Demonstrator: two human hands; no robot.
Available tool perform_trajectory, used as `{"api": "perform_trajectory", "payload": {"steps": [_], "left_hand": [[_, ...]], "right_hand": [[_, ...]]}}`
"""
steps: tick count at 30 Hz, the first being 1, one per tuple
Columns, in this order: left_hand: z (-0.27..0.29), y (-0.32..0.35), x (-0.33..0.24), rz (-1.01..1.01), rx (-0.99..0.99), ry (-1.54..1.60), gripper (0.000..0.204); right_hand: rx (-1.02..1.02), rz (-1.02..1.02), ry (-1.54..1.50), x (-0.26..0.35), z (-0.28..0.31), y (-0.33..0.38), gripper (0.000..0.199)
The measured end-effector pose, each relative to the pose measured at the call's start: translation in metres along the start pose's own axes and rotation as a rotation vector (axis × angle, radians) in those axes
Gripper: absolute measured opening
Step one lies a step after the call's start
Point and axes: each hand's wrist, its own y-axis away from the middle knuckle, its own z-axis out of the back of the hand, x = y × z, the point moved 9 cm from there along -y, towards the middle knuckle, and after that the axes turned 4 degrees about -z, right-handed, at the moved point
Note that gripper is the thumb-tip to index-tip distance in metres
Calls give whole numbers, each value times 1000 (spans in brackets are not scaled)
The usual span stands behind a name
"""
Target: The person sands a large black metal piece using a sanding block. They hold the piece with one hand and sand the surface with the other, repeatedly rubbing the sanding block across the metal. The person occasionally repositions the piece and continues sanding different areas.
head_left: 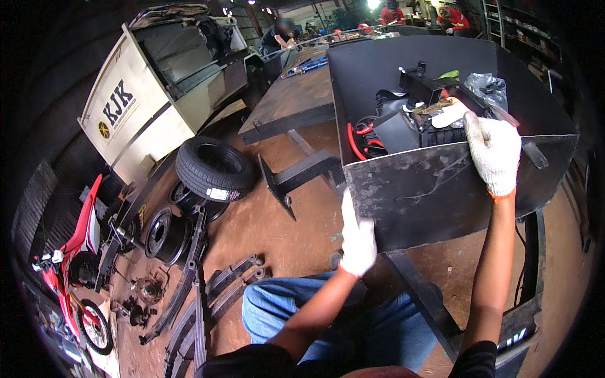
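Observation:
In front of me a black sheet-metal box (413, 208), open at the top, rests on a dark steel frame (428, 296). My right hand (495, 154), in a white knit glove, is closed over the box's near rim. My left hand (358, 242), also gloved, lies against the box's near left corner, its fingers stretched upward along the side and its thumb apart. Inside the box are a red-and-black cable coil (362, 140), dark metal parts (422, 88) and a clear plastic bag (488, 91). The fingertips of my right hand are partly hidden.
At left stand a tyre (214, 167), black wheel rims (167, 236), leaf springs (186, 315) and a red motorbike (72, 271). Beyond them is a white panelled body (135, 101). A steel bracket (296, 179) juts out left of the box. Several people work far back.

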Motion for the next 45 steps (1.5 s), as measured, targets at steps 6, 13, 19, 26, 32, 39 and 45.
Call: {"api": "perform_trajectory", "payload": {"steps": [6, 13, 19, 26, 32, 39, 45], "left_hand": [[-5, 21, 26, 56, 28, 64, 70], [17, -75, -82, -178, -49, 135, 66], [-4, 50, 59, 18, -17, 159, 70], [12, -53, -57, -142, -11, 34, 68], [15, -75, -74, -193, -57, 92, 65], [-3, 21, 24, 5, 16, 6, 69], [25, -87, -109, -357, -26, 9, 66]], "right_hand": [[45, -126, -43, -6, -2, 3, 35], [102, -180, -76, -8, -5, 3, 26], [77, -143, -40, 0, -6, 1, 27], [90, -142, -1, -7, -5, 2, 31], [90, -135, 11, -6, -2, 1, 34], [86, -156, -7, -5, -4, 0, 33], [134, -166, 37, -1, -2, -1, 34]]}}
